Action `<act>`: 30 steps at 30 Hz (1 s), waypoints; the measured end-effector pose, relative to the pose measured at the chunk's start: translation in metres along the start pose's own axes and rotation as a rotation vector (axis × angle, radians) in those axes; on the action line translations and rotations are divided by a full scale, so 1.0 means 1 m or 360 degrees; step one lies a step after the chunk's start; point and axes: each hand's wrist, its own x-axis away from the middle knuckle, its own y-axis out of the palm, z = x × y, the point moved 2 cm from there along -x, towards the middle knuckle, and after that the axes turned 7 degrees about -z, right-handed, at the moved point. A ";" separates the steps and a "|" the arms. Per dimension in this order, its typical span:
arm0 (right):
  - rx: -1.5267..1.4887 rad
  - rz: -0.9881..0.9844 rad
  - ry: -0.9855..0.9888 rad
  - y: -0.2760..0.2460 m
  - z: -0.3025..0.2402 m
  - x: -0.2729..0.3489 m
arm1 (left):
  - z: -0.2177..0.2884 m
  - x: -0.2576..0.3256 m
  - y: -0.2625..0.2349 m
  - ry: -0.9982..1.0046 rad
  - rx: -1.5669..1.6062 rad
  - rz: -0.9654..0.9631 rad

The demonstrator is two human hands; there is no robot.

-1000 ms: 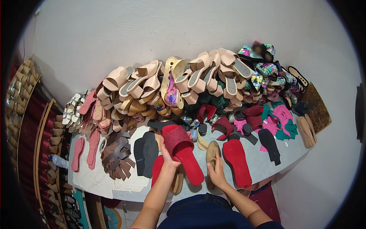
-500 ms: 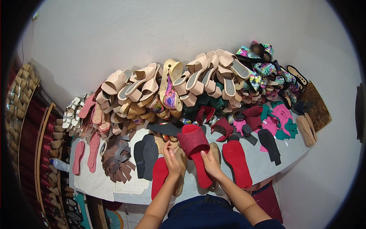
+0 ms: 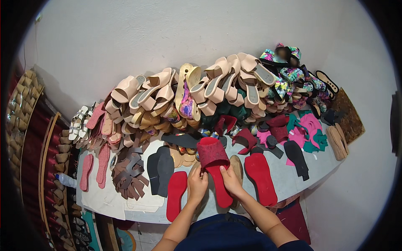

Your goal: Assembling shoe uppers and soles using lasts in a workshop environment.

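Observation:
A red slide sandal [image 3: 214, 165] with a wide red strap lies near the front edge of the white worktable [image 3: 293, 180]. My left hand [image 3: 197, 183] grips its left side just below the strap. My right hand [image 3: 230, 180] holds its right side. A tan insole [image 3: 237, 164] peeks out under the sandal. One loose red sole [image 3: 176, 200] lies just left of my left hand, another red sole [image 3: 260, 178] just right of my right hand.
Beige sandals [image 3: 209, 85] are heaped against the wall. Black soles [image 3: 160, 169] and brown straps [image 3: 130, 178] lie to the left, pink soles [image 3: 95, 164] beyond. Pink and green cut pieces [image 3: 310, 131], a black sole [image 3: 296, 158] and floral sandals [image 3: 289, 79] fill the right. Cork heels [image 3: 63, 161] line a rack at left.
Both hands came together onto the red sandal. My right hand left the tan insole, and the sandal was pulled closer and stood straighter in front of me.

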 end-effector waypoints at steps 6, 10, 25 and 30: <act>-0.0352 0.0079 0.0412 0.003 -0.013 0.010 | 0.019 0.005 0.006 -0.0264 0.0569 -0.0231; -0.0306 0.0096 0.0388 0.005 -0.013 0.011 | 0.006 0.008 0.011 -0.0324 0.0886 -0.0298; 0.0554 0.0185 0.0315 0.010 -0.012 0.012 | 0.010 0.003 0.018 -0.0595 0.1324 -0.0146; 0.0432 0.0073 0.0155 0.008 -0.007 0.010 | 0.006 0.004 0.020 -0.0560 0.1434 -0.0059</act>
